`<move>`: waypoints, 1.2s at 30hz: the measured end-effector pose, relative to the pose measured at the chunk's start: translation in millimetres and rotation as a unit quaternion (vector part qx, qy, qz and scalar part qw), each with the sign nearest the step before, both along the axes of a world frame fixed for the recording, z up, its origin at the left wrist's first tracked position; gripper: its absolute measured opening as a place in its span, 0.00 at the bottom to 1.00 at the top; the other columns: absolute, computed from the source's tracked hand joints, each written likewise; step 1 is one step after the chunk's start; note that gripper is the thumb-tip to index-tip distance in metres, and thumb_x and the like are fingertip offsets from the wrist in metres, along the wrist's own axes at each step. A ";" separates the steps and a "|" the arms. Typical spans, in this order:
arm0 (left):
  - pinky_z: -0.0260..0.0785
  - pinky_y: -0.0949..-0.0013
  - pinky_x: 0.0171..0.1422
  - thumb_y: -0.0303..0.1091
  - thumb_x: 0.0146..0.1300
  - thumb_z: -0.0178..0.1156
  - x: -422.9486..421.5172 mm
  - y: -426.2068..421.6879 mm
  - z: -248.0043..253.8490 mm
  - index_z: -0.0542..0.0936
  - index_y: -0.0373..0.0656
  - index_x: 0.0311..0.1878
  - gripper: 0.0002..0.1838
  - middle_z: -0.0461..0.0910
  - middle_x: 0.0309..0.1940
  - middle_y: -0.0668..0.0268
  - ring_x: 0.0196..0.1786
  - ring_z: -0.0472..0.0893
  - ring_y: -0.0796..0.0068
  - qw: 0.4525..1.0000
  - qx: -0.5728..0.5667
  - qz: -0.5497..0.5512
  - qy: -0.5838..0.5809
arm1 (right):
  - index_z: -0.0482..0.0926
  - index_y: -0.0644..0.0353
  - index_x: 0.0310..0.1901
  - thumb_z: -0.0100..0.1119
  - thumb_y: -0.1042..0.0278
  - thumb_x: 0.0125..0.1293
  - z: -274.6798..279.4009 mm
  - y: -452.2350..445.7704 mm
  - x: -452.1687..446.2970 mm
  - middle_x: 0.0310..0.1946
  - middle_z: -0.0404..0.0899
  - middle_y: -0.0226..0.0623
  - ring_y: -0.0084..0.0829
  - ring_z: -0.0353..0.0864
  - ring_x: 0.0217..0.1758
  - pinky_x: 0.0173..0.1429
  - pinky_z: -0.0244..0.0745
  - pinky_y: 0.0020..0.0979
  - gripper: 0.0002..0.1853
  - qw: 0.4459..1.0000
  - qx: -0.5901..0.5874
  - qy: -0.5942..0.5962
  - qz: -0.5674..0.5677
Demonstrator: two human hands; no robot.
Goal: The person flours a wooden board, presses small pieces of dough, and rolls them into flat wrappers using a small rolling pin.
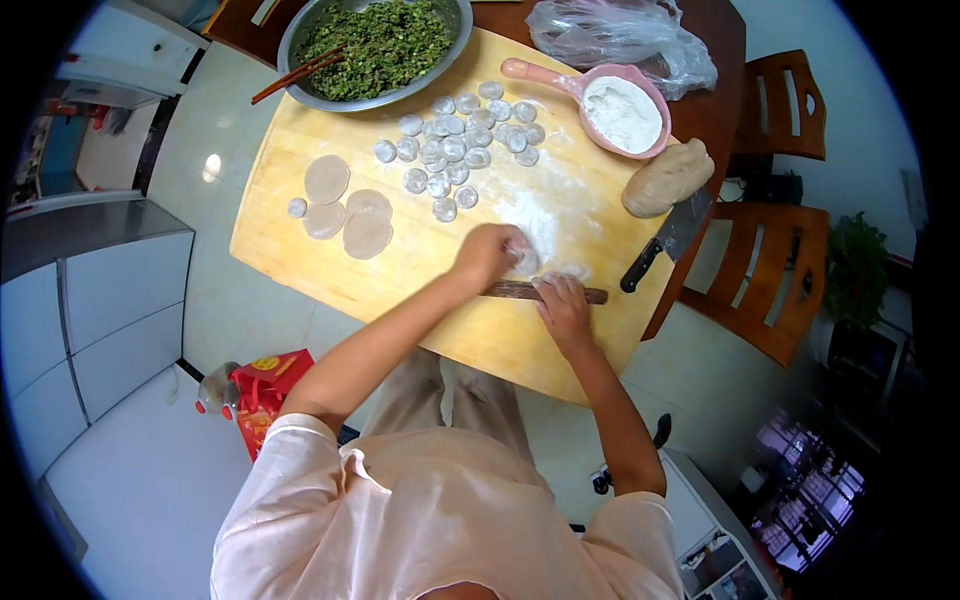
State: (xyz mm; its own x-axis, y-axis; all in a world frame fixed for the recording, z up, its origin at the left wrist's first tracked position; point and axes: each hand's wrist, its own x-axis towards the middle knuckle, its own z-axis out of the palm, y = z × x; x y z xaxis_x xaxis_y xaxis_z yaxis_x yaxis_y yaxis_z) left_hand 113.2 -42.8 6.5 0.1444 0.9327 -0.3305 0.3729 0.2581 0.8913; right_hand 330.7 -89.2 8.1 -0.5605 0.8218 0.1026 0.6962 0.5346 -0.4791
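My left hand (485,258) has its fingers closed on the edge of a small floured dough wrapper (524,264) on the wooden board. Along the board's near side, a dark wooden rolling pin (514,290) lies beside and partly against the wrapper. My right hand (565,308) rests over the pin's right part and grips it. Several thin round wrappers (368,237) lie flat at the board's left, with one small dough disc (297,207) beside them. Many floured dough discs (453,148) are gathered beyond my hands. Fingers hide part of the wrapper being handled.
A metal bowl (460,40) of green filling with chopsticks (298,74) stands at the back left. A pink scoop (540,73) of flour, a dough lump (668,178) and a knife (665,240) are at the right. A plastic bag (625,40) lies behind the board (270,235).
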 end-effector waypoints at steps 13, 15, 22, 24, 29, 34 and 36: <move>0.71 0.51 0.40 0.29 0.50 0.64 17.6 17.2 -19.3 0.82 0.39 0.28 0.05 0.80 0.29 0.46 0.35 0.80 0.45 0.975 0.070 -0.105 0.186 | 0.66 0.60 0.70 0.56 0.66 0.67 -10.4 71.7 -59.2 0.75 0.59 0.47 0.49 0.56 0.79 0.77 0.52 0.57 0.29 0.976 0.028 -0.116 -0.185; 0.70 0.51 0.40 0.28 0.49 0.63 13.1 18.0 -19.3 0.81 0.39 0.27 0.04 0.80 0.28 0.46 0.35 0.80 0.45 0.983 0.050 -0.097 0.150 | 0.66 0.59 0.71 0.57 0.66 0.67 -10.1 64.6 -58.3 0.76 0.59 0.47 0.49 0.56 0.79 0.76 0.52 0.58 0.30 0.975 0.021 -0.118 -0.185; 0.72 0.52 0.42 0.27 0.48 0.64 -2.5 -0.9 -10.6 0.82 0.40 0.29 0.04 0.81 0.31 0.47 0.38 0.82 0.48 0.982 0.058 -0.092 0.151 | 0.66 0.58 0.71 0.56 0.67 0.66 -5.8 32.2 -54.2 0.76 0.59 0.46 0.48 0.57 0.78 0.75 0.53 0.59 0.31 0.973 0.009 -0.151 -0.172; 0.72 0.52 0.43 0.27 0.48 0.64 4.9 6.5 -15.9 0.83 0.40 0.29 0.04 0.82 0.32 0.46 0.39 0.82 0.47 0.976 0.045 -0.102 0.189 | 0.66 0.58 0.71 0.56 0.67 0.67 -6.3 59.0 -63.0 0.75 0.59 0.47 0.49 0.57 0.78 0.75 0.53 0.59 0.30 0.973 0.025 -0.143 -0.178; 0.72 0.53 0.40 0.26 0.49 0.62 5.2 0.7 -30.2 0.80 0.39 0.27 0.03 0.81 0.30 0.48 0.36 0.81 0.46 0.978 0.115 -0.040 0.168 | 0.66 0.59 0.71 0.55 0.66 0.68 -9.4 31.9 -56.3 0.76 0.58 0.47 0.49 0.56 0.79 0.75 0.53 0.60 0.30 0.974 0.016 -0.140 -0.175; 0.72 0.51 0.41 0.25 0.49 0.61 -4.5 -15.1 -2.4 0.82 0.41 0.28 0.03 0.80 0.27 0.49 0.35 0.81 0.46 0.997 0.029 0.013 0.077 | 0.66 0.59 0.71 0.57 0.65 0.66 -10.6 -1.7 -47.4 0.76 0.59 0.48 0.48 0.57 0.78 0.75 0.52 0.61 0.31 0.972 0.019 -0.164 -0.167; 0.71 0.52 0.39 0.28 0.49 0.62 1.9 -5.1 -10.5 0.81 0.40 0.26 0.03 0.80 0.26 0.48 0.33 0.81 0.46 0.984 0.074 -0.051 0.156 | 0.66 0.59 0.71 0.57 0.66 0.66 -7.8 41.4 -61.4 0.76 0.59 0.48 0.49 0.57 0.78 0.75 0.53 0.60 0.31 0.971 0.020 -0.155 -0.180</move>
